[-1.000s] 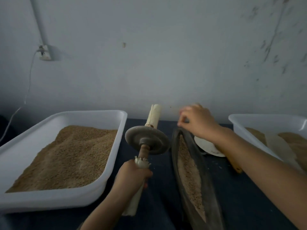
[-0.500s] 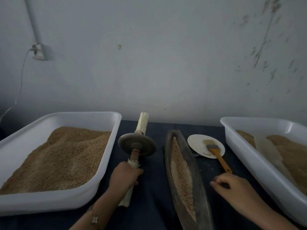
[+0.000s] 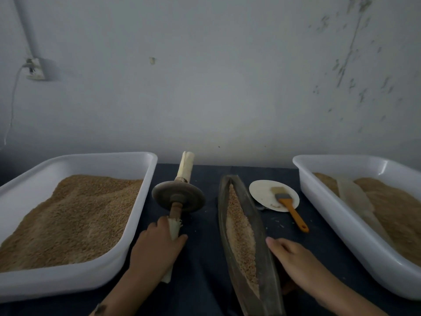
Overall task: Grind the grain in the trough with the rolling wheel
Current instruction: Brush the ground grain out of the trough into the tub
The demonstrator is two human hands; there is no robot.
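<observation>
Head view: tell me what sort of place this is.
Probably a small hand-milling workbench, perhaps for herbs or grain. A boat-shaped trough holds grain, the left hand grips the rolling wheel by its axle handle, and a white tub of grain stands beside them.

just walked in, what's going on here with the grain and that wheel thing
A person is setting up to grind grain. The left hand grips the near handle of the wheel, which sits on the table left of the trough, not yet in it. The right hand rests against the trough's right side. Grain lies along the trough, unrolled so far.
</observation>
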